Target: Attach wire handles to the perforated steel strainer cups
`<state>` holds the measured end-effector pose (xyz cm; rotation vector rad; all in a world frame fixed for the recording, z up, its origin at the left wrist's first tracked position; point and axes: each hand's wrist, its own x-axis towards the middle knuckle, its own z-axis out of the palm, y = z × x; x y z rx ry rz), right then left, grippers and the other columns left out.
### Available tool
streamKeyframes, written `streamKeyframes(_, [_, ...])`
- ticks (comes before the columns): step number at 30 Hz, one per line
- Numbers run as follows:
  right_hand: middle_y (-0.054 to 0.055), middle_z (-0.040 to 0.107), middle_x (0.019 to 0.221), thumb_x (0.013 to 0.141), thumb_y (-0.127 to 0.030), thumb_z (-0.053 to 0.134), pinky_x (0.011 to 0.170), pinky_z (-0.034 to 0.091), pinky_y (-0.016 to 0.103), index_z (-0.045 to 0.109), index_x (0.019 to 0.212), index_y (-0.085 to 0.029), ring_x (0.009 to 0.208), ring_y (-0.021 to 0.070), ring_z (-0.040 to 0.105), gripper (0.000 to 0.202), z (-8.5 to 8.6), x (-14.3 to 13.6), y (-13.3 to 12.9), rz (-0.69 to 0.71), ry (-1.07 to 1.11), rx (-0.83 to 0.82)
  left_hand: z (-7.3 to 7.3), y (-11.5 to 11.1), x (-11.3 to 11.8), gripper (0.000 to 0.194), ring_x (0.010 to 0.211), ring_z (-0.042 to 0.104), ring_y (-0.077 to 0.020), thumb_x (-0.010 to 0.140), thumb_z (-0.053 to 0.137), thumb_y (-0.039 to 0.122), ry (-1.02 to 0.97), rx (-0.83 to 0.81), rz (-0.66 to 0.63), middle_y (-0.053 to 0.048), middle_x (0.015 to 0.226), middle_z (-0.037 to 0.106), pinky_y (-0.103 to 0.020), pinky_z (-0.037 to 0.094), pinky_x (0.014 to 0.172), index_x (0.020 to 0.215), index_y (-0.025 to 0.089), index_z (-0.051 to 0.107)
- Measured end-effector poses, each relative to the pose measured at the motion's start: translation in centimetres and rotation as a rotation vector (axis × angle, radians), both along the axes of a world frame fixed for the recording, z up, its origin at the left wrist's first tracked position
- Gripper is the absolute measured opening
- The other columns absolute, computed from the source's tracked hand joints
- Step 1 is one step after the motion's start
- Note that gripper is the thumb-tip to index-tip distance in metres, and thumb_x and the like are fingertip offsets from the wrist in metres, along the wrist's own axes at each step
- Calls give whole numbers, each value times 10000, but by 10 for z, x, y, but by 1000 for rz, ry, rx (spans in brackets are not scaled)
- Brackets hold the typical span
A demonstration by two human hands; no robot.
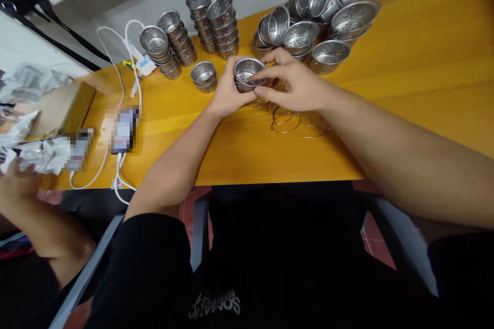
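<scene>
My left hand (227, 93) grips a small perforated steel cup (245, 71) from the left side, holding it just above the yellow table (405, 87). My right hand (295, 82) is at the cup's right rim, with its fingers pinched over the edge. Several thin wire rings (287, 122) lie on the table under and right of my hands. A short nested pair of the same cups (204, 76) sits just left of the held cup.
Neat stacks of perforated cups (216, 23) stand at the back left, and a loose pile of them (320, 15) at the back right. A phone (124, 129) with white cables lies at the left. Another person's hand (15, 180) holds crumpled wrapping at the far left.
</scene>
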<state>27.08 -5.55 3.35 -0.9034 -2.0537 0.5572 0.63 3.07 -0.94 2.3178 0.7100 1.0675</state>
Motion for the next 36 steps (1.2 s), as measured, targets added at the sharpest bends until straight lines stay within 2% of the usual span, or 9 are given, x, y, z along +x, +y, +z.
streamKeyframes(6, [98,761,1577,1115,-868,759,1253,631,708,889,1367,-399,1386,438,719,548,22,1,-10,-7,14,16,-1,3,-2,1054,1470,778,-357,940,929,922,-19,-13,49,-135,1563,706,-564,615,1357,1665,308,473])
streamKeyframes(9, [108,770,1516,1094,-870,797,1201,648,700,880,1276,-391,1329,433,728,519,30,2,-14,-41,11,41,-1,-2,1,1100,1563,745,-352,1015,909,844,4,-60,47,-154,1687,645,-567,617,1366,1802,340,327])
streamKeyframes(14, [143,721,1580,1134,-732,844,1056,677,603,850,1297,-373,1254,387,743,395,39,23,-5,-320,87,155,0,-4,2,1117,1626,710,-352,1056,940,698,-15,-149,73,-167,1848,544,-529,687,1260,1875,461,218])
streamKeyframes(16, [158,734,1546,1154,-643,859,1011,683,556,846,1282,-336,1239,363,747,333,39,40,5,-451,103,221,2,-4,1,1064,1602,717,-352,1079,929,647,-15,-165,111,-160,1824,571,-530,691,1240,1878,484,245])
streamKeyframes(20, [181,773,1453,1110,-529,914,1115,641,583,850,1230,-319,1293,384,706,251,32,69,21,-621,21,240,7,-10,0,954,1638,685,-347,1150,800,699,28,-157,123,-145,1833,552,-530,668,1265,1894,477,247])
streamKeyframes(24, [157,751,1479,1129,-609,839,1009,637,569,833,1254,-375,1129,354,708,266,25,77,26,-642,-45,114,11,-14,-1,840,1623,687,-331,1153,775,734,42,-148,109,-138,1814,569,-503,683,1242,1829,445,369])
streamKeyframes(27, [153,732,1494,1091,-618,882,1069,630,548,840,1238,-343,1084,321,713,314,20,75,28,-658,-36,56,11,-12,-2,747,1577,705,-326,1138,802,715,12,-140,99,-143,1781,591,-486,703,1196,1729,404,467])
streamKeyframes(30, [138,726,1482,1066,-547,929,1141,616,521,850,1239,-323,1060,289,717,294,15,75,34,-665,-18,37,8,-9,-4,697,1566,708,-325,1137,783,738,12,-122,93,-141,1768,590,-476,700,1173,1675,396,501])
streamKeyframes(36, [133,733,1413,1013,-437,990,1054,632,457,876,1258,-256,969,241,702,325,6,80,44,-673,-15,48,0,-2,-5,747,1607,675,-341,1126,676,887,37,-92,53,-142,1768,566,-489,669,1178,1662,398,498])
